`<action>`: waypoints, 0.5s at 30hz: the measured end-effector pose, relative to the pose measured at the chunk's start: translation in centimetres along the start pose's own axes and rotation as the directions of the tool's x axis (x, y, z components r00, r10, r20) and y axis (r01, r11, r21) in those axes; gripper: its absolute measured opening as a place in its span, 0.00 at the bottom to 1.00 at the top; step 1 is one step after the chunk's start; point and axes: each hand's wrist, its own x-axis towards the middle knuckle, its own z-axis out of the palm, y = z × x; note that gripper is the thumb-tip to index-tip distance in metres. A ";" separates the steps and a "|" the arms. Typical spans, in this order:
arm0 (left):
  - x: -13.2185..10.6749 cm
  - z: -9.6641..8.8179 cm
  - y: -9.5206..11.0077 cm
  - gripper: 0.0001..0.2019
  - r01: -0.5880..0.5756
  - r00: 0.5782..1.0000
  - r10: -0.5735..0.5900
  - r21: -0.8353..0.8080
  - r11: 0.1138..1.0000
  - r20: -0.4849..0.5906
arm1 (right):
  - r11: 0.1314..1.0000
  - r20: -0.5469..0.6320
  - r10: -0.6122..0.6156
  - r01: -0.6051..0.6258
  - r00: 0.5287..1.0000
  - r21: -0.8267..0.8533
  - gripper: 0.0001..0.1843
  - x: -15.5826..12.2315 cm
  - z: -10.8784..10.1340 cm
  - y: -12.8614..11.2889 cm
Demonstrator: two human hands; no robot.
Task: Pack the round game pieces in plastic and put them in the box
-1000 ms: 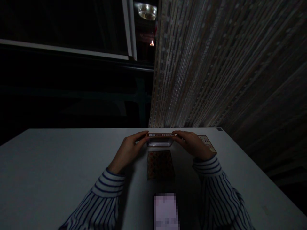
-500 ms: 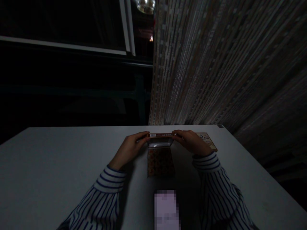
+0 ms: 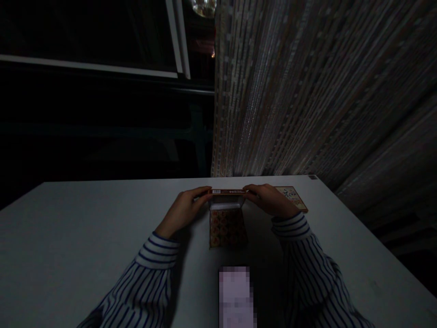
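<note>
The light is dim. Both of my hands hold a small flat box (image 3: pixel 228 197) by its ends, just above the white table (image 3: pixel 68 237). My left hand (image 3: pixel 184 210) grips its left end, fingers curled round it. My right hand (image 3: pixel 269 200) grips the right end the same way. The box's orange edge with a label faces me, and a pale inner part shows below it. A patterned orange card or board (image 3: pixel 227 229) lies flat on the table right under the box.
An illustrated card (image 3: pixel 292 197) lies on the table behind my right hand. A blurred bright rectangle (image 3: pixel 236 296) sits near me at the table's front. A striped curtain (image 3: pixel 307 91) hangs behind the table on the right, a dark window on the left.
My hands and the box have held nearly still. The view has shifted slightly, so the patterned card appears a little closer under the box.
</note>
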 end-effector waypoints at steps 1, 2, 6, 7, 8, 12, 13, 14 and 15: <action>0.0 0.0 0.1 0.21 -0.002 1.000 0.002 0.003 1.000 0.002 | 1.000 0.005 0.004 -0.004 1.000 0.000 0.18 0.0 0.0 0.0; 0.0 0.0 0.1 0.21 -0.003 1.000 0.003 0.009 1.000 0.005 | 1.000 0.011 0.006 -0.006 1.000 0.001 0.18 0.0 0.0 0.0; 0.0 -0.1 0.4 0.21 0.004 1.000 -0.005 0.034 0.999 0.005 | 1.000 0.016 0.009 -0.009 1.000 -0.001 0.17 -0.1 -0.2 -0.2; 0.0 -0.1 0.4 0.22 0.007 1.000 -0.007 0.039 0.999 0.005 | 1.000 0.013 0.013 -0.013 1.000 -0.001 0.17 -0.1 -0.2 -0.3; 0.0 -0.1 0.4 0.22 0.008 1.000 -0.008 0.044 0.999 0.004 | 1.000 0.011 0.016 -0.016 1.000 -0.001 0.17 -0.1 -0.3 -0.4; -0.1 -0.2 0.4 0.22 -0.010 1.000 0.009 0.059 0.998 0.010 | 1.000 0.020 0.020 -0.020 1.000 0.011 0.17 -0.2 -0.5 -0.6; -0.1 -0.3 0.4 0.21 -0.016 1.000 0.015 0.060 0.998 0.012 | 1.000 0.022 0.019 -0.019 1.000 0.016 0.17 -0.2 -0.5 -0.7; -0.1 -0.3 0.5 0.21 -0.020 1.000 0.019 0.061 0.998 0.015 | 1.000 0.021 0.017 -0.017 1.000 0.022 0.17 -0.2 -0.5 -0.7; -0.1 -0.4 0.6 0.21 -0.022 1.000 0.021 0.063 0.998 0.020 | 0.999 0.019 0.016 -0.016 1.000 0.028 0.17 -0.2 -0.5 -0.7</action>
